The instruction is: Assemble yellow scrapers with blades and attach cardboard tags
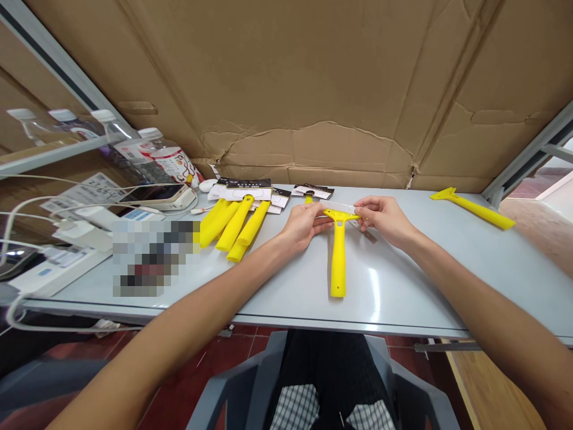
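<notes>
At the far left, from where I stand, a white power strip [58, 272] sits on the table [277, 292], with a phone [156, 195] and a labelled bottle [174, 160] behind it. Next comes a cluster of yellow handles [235, 224] under black-and-white cards [245, 187], and beyond it another card [316, 190] lies flat near the cardboard wall [349, 77].

The left hand [299, 226] closes on one end of a pale strip [339, 206], thumb above and fingers bent beneath. Between the hands, at the middle of the table, is the yellow scraper [339, 257]; the strip runs across its wide head. Whether the strip is seated there or merely rests against it, I can't quite make out. The right hand [385, 220] pinches the other end. To my mind, this wants level, even pressure from both ends, the strip square to the head and the fingertips off its long edge.

The scraper's head points away towards the cardboard, its handle straight back at the person; its long axis runs near to far, crosswise to the strip. Further right, a loose yellow handle [481, 211] lies aslant, its butt nearer the person.
</notes>
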A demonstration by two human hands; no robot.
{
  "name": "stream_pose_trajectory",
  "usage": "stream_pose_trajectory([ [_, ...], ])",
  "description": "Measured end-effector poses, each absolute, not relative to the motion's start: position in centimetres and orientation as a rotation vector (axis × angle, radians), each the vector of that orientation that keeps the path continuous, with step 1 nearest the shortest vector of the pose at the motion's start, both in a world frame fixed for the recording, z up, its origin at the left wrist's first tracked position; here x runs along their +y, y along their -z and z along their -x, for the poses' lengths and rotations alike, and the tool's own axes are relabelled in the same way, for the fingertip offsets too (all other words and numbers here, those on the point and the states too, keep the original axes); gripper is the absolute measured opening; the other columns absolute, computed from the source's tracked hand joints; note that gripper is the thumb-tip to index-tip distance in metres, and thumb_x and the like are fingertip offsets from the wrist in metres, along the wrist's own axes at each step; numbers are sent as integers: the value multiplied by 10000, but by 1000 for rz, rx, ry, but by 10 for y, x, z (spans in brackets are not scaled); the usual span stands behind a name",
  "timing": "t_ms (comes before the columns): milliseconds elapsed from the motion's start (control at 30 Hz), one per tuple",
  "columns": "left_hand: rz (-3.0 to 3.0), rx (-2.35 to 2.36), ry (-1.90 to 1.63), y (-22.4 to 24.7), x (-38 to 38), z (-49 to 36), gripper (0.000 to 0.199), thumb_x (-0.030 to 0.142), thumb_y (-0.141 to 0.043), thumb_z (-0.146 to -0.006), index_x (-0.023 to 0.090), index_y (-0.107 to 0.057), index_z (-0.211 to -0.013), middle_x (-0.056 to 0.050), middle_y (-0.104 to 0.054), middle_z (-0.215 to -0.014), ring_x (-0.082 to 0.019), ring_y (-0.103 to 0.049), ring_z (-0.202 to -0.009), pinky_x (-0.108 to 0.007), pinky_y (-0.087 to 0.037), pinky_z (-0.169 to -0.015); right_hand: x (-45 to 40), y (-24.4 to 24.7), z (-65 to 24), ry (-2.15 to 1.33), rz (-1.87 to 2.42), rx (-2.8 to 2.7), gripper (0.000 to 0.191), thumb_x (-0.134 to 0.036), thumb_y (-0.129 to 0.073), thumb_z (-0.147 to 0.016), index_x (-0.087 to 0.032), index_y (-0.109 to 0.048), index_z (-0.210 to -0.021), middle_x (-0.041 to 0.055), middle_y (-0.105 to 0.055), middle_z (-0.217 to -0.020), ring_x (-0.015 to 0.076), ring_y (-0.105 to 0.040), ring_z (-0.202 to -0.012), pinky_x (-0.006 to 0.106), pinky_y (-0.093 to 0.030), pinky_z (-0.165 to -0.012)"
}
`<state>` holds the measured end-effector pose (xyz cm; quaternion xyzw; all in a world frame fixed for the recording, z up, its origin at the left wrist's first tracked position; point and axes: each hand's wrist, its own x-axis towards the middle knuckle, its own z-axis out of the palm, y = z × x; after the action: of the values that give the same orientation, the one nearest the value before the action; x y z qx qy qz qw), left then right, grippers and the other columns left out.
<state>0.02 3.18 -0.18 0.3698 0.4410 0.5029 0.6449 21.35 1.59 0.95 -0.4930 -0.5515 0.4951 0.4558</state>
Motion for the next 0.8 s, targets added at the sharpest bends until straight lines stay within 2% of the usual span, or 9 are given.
stream_pose_trajectory([
  [133, -842, 1006, -1155, 1, 31, -1, 98, 113, -706, -868, 145, -693, -777, -104, -789, -875, -207, -769, -826, -402, -617, -917, 18, -7, -214, -1220, 1229, -1352, 62, -211, -764, -929, -168, -735, -963, 60, -703, -773, 144, -627, -585, 281, -520, -515],
  [300, -846, 999, -1172, 3, 32, -1, 134, 58, -671, -860, 132, -693, -749, -100, -791, -849, -174, -752, -762, -404, -620, -929, 21, -4, -215, -1204, 1212, -1358, 130, -269, -820, -910, -175, -738, -947, 72, -738, -839, 139, -656, -618, 285, -554, -584],
  [433, -886, 980, -1180, 4, 32, -1, 131, 72, -691, -862, 130, -699, -746, -121, -803, -878, -200, -776, -795, -430, -625, -948, 20, -4, -215, -1199, 1222, -1361, 221, -291, -882, -852, -184, -710, -940, 59, -739, -798, 137, -635, -569, 285, -529, -547],
  [633, -867, 950, -1190, 4, 32, -2, 82, 150, -706, -917, 113, -741, -854, -165, -823, -975, -237, -802, -877, -439, -638, -942, 19, -5, -215, -1192, 1236, -1340, 198, -224, -866, -824, -171, -709, -932, 55, -730, -772, 127, -617, -557, 269, -497, -515],
  [800, -884, 967, -1187, 6, 32, -3, 122, 109, -682, -922, 110, -731, -811, -161, -824, -962, -232, -804, -896, -432, -645, -947, 20, -5, -214, -1219, 1224, -1311, 169, -198, -836, -837, -164, -718, -954, 66, -739, -828, 116, -607, -557, 270, -506, -512],
])
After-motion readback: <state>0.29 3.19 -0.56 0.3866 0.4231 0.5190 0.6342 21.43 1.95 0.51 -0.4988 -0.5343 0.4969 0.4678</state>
